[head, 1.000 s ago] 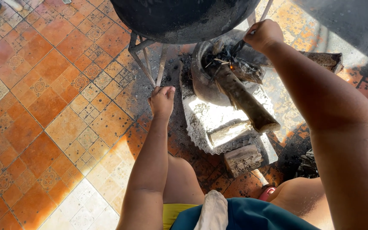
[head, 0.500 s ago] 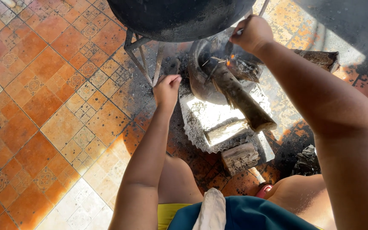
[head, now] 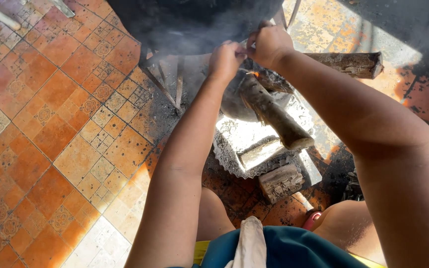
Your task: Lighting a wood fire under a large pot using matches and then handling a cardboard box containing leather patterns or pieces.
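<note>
Orange tiled floor; both hands, left hand and right hand, pinched shut just above burning log.

tiled floor | logs | black pot's metal stand

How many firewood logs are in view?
4: a long log reaching the fire, one on ash below it, a short chunk nearest the knees, one far right. More may be hidden under the pot.

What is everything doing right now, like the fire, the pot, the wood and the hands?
Black pot: up on its metal stand, smoke around it.
Fire: small orange flame, lit.
Long log: tip in fire.
Left hand: closed, pinching something small.
Right hand: closed, touching left.
</note>
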